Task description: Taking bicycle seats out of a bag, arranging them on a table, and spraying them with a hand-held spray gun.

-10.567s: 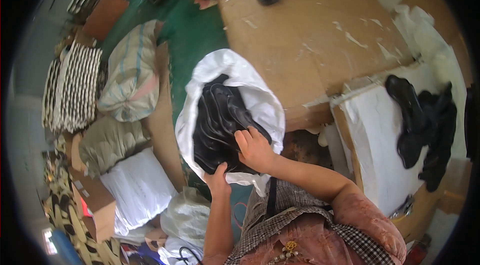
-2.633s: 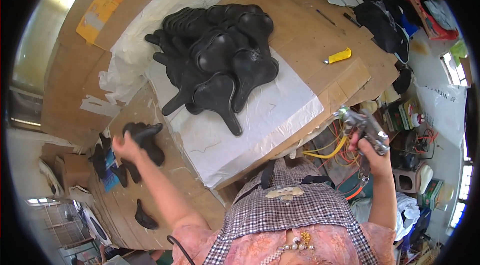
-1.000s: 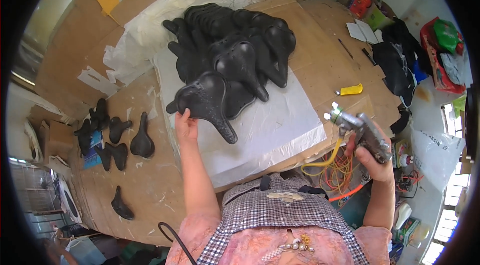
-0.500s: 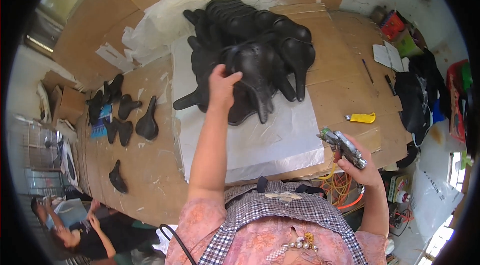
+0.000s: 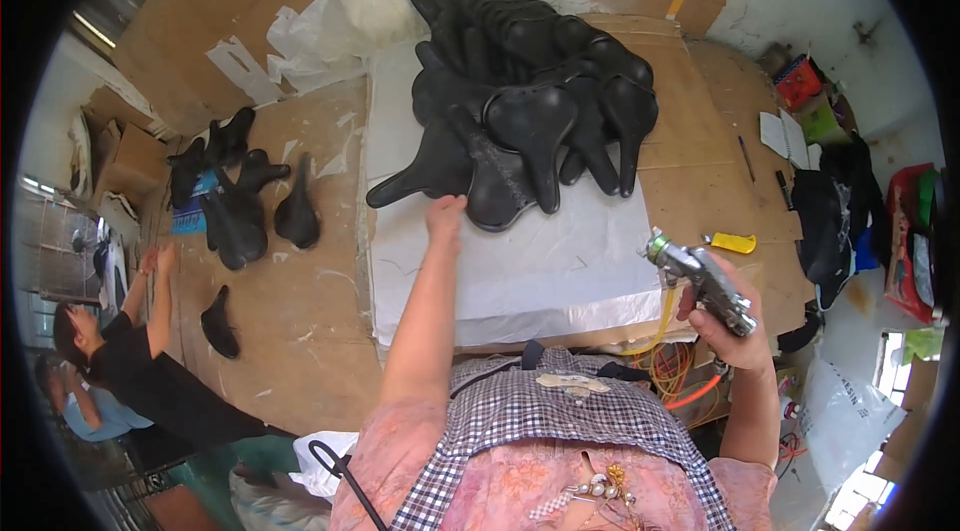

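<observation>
Black bicycle saddles lie heaped in a pile on a white sheet before me. One bicycle saddle lies at the pile's near edge, wide end toward me, with a dull, greyish patch on its top. At this saddle's left rim is my left hand, fingers drawn together and closed on the edge; part of the grip is hidden. Off the sheet's right side, my right hand is wrapped round a metal spray gun with a green ring at its front. An orange hose runs from below it.
More saddles lie on the cardboard-covered table at left, beyond which a person in black stands with arms raised. A yellow-handled cutter, a pen, a notebook and black cloth lie at right.
My left hand has come down from the large saddle to the front one's rim, and the front saddles lie differently. The spray gun stays in my right hand. At left, a larger saddle now shows.
</observation>
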A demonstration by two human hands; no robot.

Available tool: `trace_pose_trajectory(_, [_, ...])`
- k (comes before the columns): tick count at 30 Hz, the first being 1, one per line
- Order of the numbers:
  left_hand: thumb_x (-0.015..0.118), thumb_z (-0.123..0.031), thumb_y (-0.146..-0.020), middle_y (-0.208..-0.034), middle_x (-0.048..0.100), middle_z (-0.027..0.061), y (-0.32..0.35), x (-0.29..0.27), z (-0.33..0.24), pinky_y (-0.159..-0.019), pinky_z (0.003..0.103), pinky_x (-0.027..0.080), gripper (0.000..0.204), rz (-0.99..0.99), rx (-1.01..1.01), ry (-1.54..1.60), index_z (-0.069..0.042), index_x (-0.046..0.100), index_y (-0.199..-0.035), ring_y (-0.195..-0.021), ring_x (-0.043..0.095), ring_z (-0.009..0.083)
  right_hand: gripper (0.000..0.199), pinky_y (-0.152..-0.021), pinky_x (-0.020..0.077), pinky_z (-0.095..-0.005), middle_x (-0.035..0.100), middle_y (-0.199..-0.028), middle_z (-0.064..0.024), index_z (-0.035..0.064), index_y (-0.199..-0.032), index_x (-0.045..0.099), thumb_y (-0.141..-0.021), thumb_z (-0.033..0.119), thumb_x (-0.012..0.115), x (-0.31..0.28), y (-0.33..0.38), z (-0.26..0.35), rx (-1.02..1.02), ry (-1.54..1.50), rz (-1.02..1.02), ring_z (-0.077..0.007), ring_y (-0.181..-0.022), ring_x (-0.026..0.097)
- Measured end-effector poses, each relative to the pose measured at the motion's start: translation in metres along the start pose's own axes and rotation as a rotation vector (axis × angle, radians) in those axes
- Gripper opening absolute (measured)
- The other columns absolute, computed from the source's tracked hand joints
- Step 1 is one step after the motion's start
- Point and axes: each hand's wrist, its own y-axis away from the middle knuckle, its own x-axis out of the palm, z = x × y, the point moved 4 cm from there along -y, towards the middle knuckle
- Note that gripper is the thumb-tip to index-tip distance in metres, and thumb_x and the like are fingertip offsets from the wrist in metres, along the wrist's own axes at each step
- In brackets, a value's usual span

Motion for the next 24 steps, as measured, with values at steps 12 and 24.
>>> trace_pose_trajectory(12, [0.068, -0.004, -0.076, -0.105, 0.06, 0.0112, 0.012, 0.044, -0.003, -0.084, 0.031, 0.043, 0.043, 0.091, -0.052, 0.1, 0.006, 0.053, -0.114, -0.094, 0.056, 0.0196, 0.055, -0.07, 0.0454, -0.0243, 0.059, -0.087, -0.0037, 0.0008, -0.127, 0.046, -0.077, 0.009, 0.067, -0.006, 0.028, -0.001, 0.195, 0.233, -0.077, -0.0093, -0.078, 0.054])
trace_pose_trajectory(24, [0.055, 0.002, -0.083, -0.111, 0.06, 0.0138, 0.028, 0.024, -0.043, -0.096, 0.038, 0.044, 0.028, 0.503, 0.039, 0.658, 0.005, 0.054, -0.111, -0.105, 0.057, 0.0246, 0.054, -0.069, 0.0442, -0.0227, 0.059, -0.085, -0.0015, 0.0021, -0.126, 0.048, -0.077, 0.012, 0.07, -0.018, 0.039, -0.024, 0.209, 0.179, -0.118, -0.008, -0.075, 0.052])
